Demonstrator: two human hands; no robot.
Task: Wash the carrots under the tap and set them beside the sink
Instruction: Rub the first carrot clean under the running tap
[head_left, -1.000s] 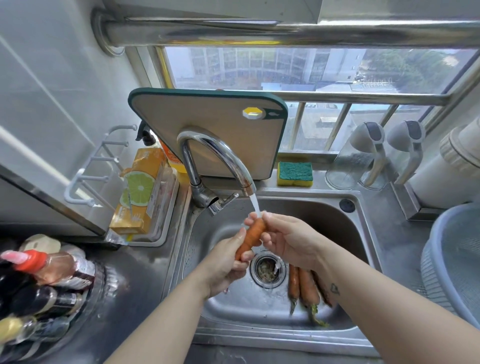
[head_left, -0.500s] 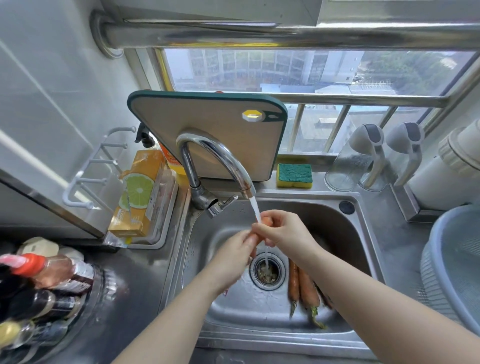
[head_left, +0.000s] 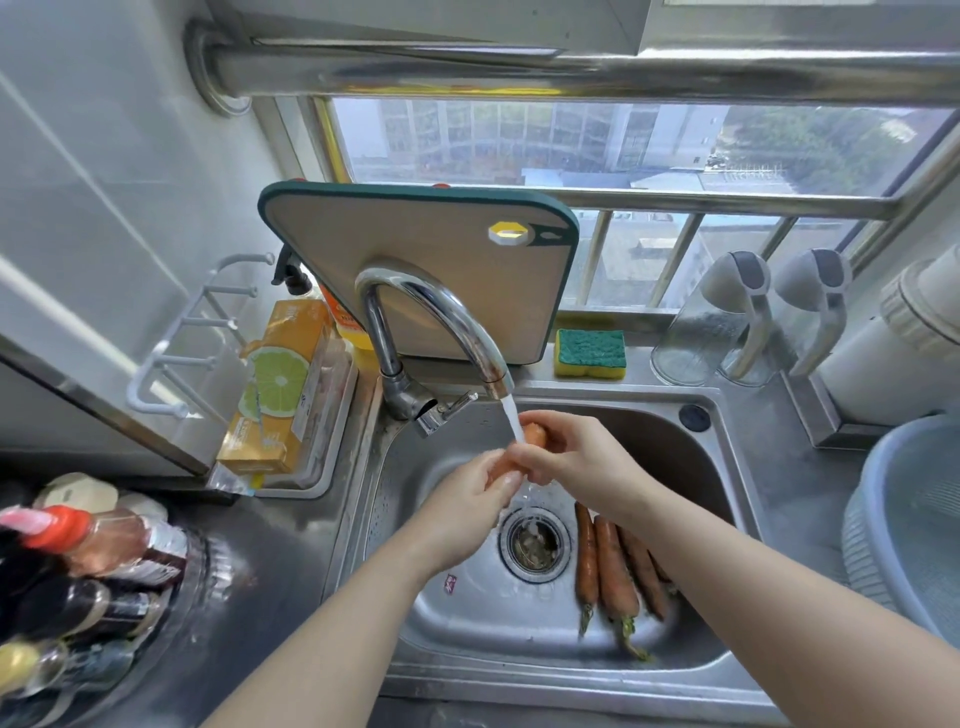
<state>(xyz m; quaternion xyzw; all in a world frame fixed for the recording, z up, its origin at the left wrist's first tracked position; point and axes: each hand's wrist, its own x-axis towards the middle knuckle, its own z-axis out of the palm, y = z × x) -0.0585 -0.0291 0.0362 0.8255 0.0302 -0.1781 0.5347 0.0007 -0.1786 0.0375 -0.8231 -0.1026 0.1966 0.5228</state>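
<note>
Gripping the carrot (head_left: 535, 435), left hand (head_left: 467, 500) and right hand (head_left: 577, 457) clear the sink rim (head_left: 545, 683).

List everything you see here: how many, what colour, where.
tap: one, silver, running
sink: one, steel, centre
held carrot: one, orange, under tap's stream
carrots in sink: at least three, orange-brown, beside drain
cutting board: one, beige, green-rimmed, behind tap
sponge: one, green-yellow, behind sink
jugs: two, clear, back right
basin: one, blue-grey, far right
box: one, orange, left of sink
bottles: several, mixed, lower left
left hand: grips held carrot
right hand: grips held carrot
</note>
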